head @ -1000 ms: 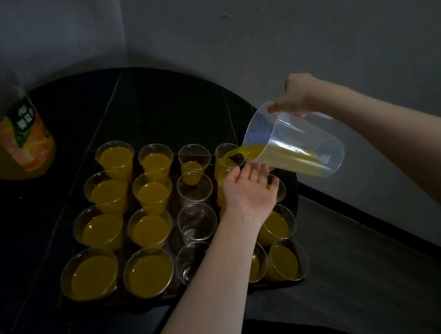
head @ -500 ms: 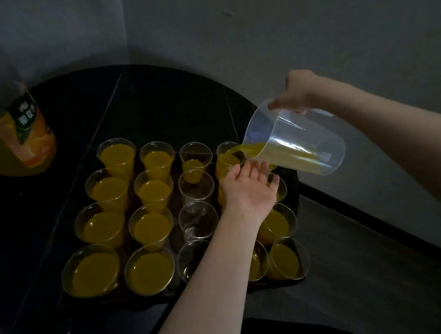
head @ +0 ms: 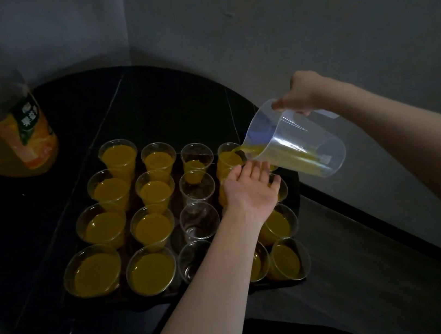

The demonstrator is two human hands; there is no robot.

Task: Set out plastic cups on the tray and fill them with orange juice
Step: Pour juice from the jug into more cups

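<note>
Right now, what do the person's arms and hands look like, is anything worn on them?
Both hands are bare: the left hand and the right hand show no gloves, and no rings can be made out in the dim light. Both forearms are uncovered as far as the view shows, with no sleeve, watch or bracelet visible on either wrist.

A clear plastic jug, tilted spout-down below the right grip, streams orange juice into the far cup. Juice-filled and empty clear cups crowd the dark tray left of it.
</note>
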